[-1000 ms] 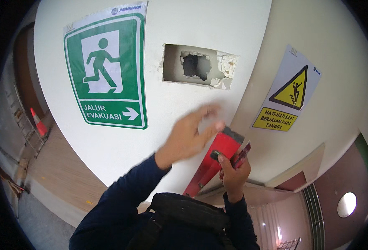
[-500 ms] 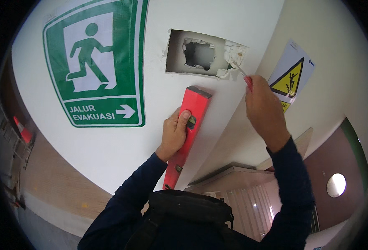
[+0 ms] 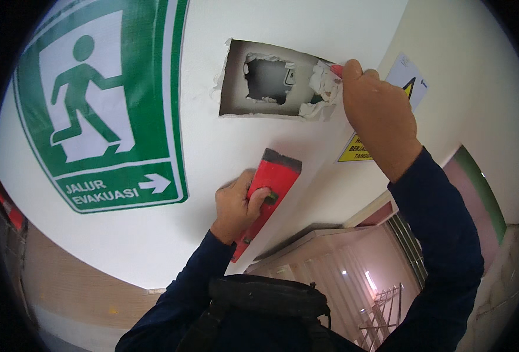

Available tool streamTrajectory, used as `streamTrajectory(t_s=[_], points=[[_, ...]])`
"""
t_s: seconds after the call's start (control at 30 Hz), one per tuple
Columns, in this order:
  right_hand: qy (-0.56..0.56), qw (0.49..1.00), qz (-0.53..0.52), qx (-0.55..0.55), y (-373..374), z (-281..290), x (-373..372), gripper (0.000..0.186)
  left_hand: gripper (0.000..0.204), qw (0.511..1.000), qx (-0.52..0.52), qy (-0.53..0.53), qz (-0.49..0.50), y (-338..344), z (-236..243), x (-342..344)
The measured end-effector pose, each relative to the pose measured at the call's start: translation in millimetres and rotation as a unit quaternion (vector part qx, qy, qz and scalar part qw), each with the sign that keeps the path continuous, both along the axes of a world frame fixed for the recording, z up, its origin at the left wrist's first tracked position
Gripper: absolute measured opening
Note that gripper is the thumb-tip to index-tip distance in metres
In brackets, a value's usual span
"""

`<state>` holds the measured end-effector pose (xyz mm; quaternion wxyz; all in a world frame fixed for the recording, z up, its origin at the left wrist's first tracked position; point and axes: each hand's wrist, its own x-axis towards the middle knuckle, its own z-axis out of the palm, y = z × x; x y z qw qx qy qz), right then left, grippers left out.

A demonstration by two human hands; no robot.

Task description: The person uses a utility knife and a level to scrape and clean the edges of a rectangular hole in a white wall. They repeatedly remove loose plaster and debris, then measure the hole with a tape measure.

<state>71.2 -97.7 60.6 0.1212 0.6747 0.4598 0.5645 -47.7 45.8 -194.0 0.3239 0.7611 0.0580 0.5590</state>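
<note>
A red spirit level (image 3: 274, 176) slants up in front of the white wall, gripped by my left hand (image 3: 236, 205) with the thumb across its face near a vial. To the upper right, my right hand (image 3: 380, 111) is closed on a red-handled screwdriver (image 3: 337, 70) at the right end of a rectangular cutout (image 3: 232, 88) in the wall. The screwdriver's shaft cannot be made out now. Torn white board (image 3: 324, 85) hangs crumpled at that end, beside my right fingers. Inside the cutout, a ragged smaller hole (image 3: 265, 82) opens through a grey-white back layer.
A large green-and-white evacuation sign (image 3: 101, 111) covers the wall left of the cutout. Around the corner, a yellow warning sign (image 3: 356, 151) is partly behind my right arm. Metal railings (image 3: 388, 314) stand low on the right; a black bag (image 3: 268, 296) sits at my chest.
My right hand has moved up with the screwdriver, from the cutout's lower right corner to its upper right. The spirit level and my left hand sit lower in view, and the view has shifted.
</note>
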Motion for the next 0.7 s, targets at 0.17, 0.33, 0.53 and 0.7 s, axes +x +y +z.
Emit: streamTrajectory(t_s=[0.17,0.33,0.53,0.7], points=[[0.004,0.998,-0.068,-0.008,-6.7,6.6,5.1,0.011,0.032,1.0,-0.003,0.015,-0.008,2.4,0.5,-0.2],[0.054,0.996,-0.068,-0.011,-25.0,10.9,24.7,0.011,0.037,1.0,0.004,0.005,-0.012,5.4,1.5,-0.2],[0.057,0.996,-0.072,-0.002,-41.9,6.8,46.5,0.014,0.041,1.0,0.008,0.011,-0.017,6.0,-3.4,4.6],[0.056,0.995,-0.083,-0.013,-43.4,8.9,27.8,0.012,0.041,1.0,0.027,-0.001,-0.005,5.0,0.0,6.8]])
